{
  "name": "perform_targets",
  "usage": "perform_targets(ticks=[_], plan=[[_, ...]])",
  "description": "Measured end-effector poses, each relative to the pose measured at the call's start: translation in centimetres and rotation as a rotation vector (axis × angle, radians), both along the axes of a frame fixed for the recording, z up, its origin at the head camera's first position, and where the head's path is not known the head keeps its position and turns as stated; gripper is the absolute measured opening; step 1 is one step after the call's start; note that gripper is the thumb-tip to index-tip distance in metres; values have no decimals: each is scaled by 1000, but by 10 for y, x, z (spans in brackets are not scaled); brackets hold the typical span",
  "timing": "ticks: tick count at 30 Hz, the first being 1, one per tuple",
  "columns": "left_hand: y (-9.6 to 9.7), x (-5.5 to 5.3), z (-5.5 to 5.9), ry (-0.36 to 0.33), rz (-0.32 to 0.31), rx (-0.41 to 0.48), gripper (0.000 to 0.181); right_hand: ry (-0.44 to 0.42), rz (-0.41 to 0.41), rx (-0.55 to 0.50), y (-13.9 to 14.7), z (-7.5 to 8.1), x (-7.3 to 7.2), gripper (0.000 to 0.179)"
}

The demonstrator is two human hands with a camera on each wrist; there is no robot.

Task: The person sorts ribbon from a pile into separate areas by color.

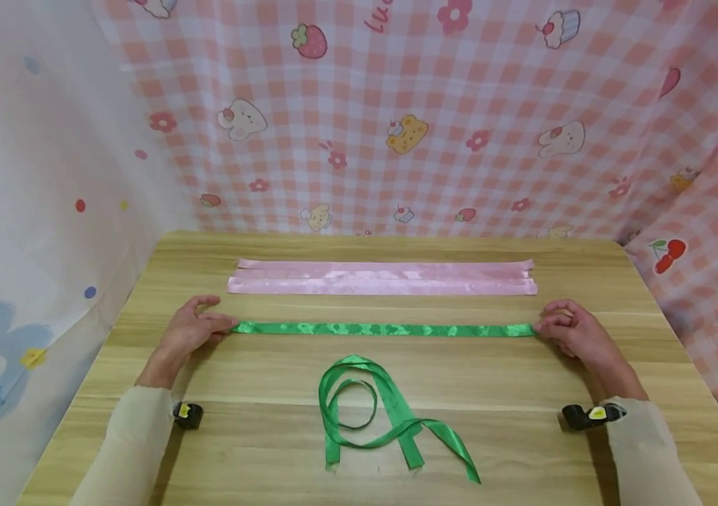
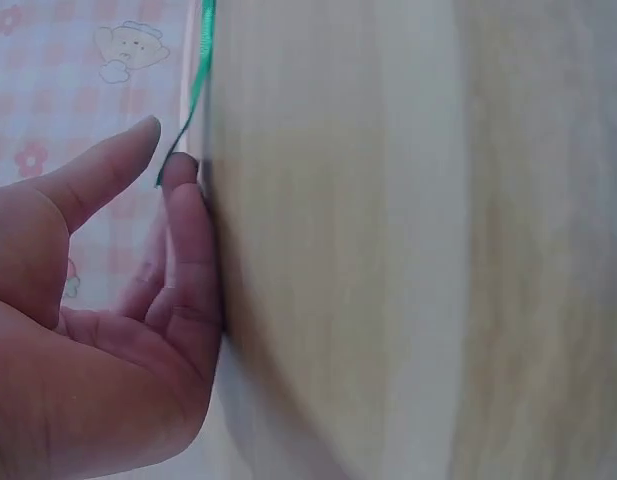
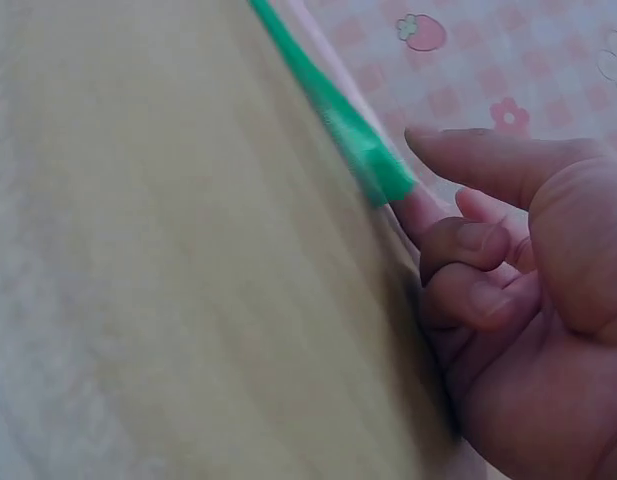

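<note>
A green satin ribbon strip [image 1: 384, 329] lies straight across the table between the two hands. My left hand [image 1: 191, 327] is at its left end; in the left wrist view a fingertip touches the ribbon end [image 2: 172, 160] while the thumb stands apart. At the other end is my right hand [image 1: 577, 330]. In the right wrist view its index finger is by the ribbon end [image 3: 388, 178], the thumb is raised clear, and the other fingers bend loosely. Behind the green strip, pink ribbon strips [image 1: 384, 277] lie side by side, parallel to it.
Nearer the front lies a loose, looped green ribbon [image 1: 402, 414] with trailing ends. Black wrist devices [image 1: 188, 414] sit at both sleeves. A pink checked curtain [image 1: 359, 140] hangs behind the wooden table [image 1: 258, 436], and a white patterned cloth [image 1: 30, 176] hangs at the left.
</note>
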State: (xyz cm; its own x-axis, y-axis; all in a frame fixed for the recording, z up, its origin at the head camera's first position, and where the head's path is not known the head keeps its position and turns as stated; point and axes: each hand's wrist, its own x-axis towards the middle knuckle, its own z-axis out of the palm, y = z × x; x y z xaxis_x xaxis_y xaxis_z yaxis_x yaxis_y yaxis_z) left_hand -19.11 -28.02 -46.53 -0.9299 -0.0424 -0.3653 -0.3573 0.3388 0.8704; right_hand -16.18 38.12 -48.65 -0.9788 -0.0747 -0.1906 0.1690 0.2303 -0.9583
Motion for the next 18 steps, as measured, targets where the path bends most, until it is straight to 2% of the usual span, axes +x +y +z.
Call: perform_targets(ticks=[3,5,9,12,15,18], plan=[[0,4,3,27,-22,-13,73,11,2,-92,2,-2,0,26],[1,6,6,48,-22,-37,71,12,-6,-82,2,-1,1,26],[5,13,15,105,-24,-128,68,30,-33,109,-5,10,3,28],[14,19,23,171,-63,-194,62,89,-28,231,-21,22,4,33],[28,23,28,229,-123,-206,54,161,10,269,-45,35,4,32],[45,27,29,244,-196,-157,47,193,82,255,-70,44,3,27]])
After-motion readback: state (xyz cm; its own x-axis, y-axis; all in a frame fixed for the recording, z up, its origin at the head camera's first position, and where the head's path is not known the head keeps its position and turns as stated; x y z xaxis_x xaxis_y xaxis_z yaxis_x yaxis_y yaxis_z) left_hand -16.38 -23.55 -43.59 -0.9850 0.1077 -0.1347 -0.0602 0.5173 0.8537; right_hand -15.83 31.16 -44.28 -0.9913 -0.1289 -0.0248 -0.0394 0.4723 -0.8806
